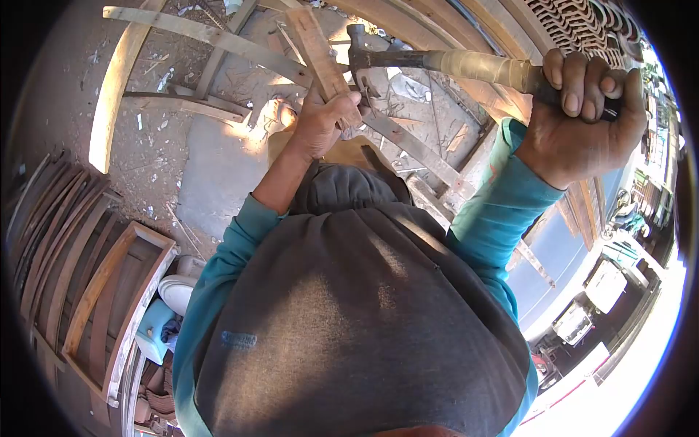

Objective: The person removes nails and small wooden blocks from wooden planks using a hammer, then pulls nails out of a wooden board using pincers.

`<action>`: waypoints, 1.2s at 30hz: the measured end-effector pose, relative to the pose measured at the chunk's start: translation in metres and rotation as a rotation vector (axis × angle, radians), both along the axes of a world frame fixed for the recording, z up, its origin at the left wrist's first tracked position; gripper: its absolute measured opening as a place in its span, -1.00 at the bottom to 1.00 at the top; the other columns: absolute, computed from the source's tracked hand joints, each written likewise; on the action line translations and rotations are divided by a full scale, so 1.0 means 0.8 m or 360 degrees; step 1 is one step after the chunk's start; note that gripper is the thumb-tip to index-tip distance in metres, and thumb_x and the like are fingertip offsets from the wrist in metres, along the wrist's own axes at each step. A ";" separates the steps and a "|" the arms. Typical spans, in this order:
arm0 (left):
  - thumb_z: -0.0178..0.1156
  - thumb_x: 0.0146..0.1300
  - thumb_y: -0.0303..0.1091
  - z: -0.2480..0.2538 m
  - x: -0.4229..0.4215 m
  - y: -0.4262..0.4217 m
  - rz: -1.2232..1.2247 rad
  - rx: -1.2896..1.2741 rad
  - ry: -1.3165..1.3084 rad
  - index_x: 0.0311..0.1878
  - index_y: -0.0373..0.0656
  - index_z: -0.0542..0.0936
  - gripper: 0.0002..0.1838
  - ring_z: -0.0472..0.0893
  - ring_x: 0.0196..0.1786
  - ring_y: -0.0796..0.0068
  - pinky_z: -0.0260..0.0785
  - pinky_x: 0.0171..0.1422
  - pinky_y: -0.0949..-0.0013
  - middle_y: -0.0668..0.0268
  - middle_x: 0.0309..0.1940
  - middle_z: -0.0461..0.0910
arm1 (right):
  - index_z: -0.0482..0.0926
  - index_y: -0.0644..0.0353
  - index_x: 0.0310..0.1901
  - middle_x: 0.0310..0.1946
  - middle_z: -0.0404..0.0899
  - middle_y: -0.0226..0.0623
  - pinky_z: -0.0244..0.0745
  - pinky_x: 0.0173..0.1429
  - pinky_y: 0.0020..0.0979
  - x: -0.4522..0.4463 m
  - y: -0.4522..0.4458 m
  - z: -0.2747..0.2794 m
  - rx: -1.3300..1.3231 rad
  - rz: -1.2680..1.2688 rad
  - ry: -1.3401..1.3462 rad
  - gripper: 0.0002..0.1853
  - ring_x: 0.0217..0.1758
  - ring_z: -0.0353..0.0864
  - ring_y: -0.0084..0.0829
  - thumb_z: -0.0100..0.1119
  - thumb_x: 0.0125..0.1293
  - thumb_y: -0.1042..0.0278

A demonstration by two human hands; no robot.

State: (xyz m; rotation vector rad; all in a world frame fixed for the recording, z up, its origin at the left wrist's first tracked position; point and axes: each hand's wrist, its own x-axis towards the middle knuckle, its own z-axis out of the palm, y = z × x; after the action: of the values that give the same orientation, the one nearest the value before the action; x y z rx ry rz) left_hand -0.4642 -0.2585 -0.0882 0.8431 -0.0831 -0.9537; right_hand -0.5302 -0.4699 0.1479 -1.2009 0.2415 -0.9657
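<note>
Well, long wooden strips point(204, 30) are stretching across the far left; the hammer point(466, 64) is sitting in the tightly curled right hand point(582, 120), its head point(356, 52) hovering near the short wooden piece point(314, 47) the left hand point(320, 124) is gripping.

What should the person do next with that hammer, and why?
Maybe lower the hammer for one gentle tap on the short wooden piece. The right hand grips the hammer, the left hand holds the piece, and the hammer head appears just beside it. I can't tell how far apart they really are, so going gently seems wise.
</note>
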 end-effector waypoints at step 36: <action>0.50 0.13 -0.18 -0.024 0.177 -0.001 -0.1810 0.1117 -0.2169 0.34 -0.30 0.40 -0.22 0.62 0.21 -0.12 0.42 0.31 0.02 -0.16 0.15 0.60 | 0.58 0.21 -0.26 -0.29 0.57 -0.17 0.43 -0.06 -0.14 -0.142 0.207 -0.113 -0.0922 -0.0726 0.1330 -0.84 -0.23 0.54 -0.08 0.38 0.20 0.41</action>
State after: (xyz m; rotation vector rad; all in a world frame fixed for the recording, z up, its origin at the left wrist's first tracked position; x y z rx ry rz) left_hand -0.3225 -0.2589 -0.1073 2.0869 -1.6139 -1.2662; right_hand -0.6436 -0.3043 0.0573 -2.1165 0.9787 -0.8916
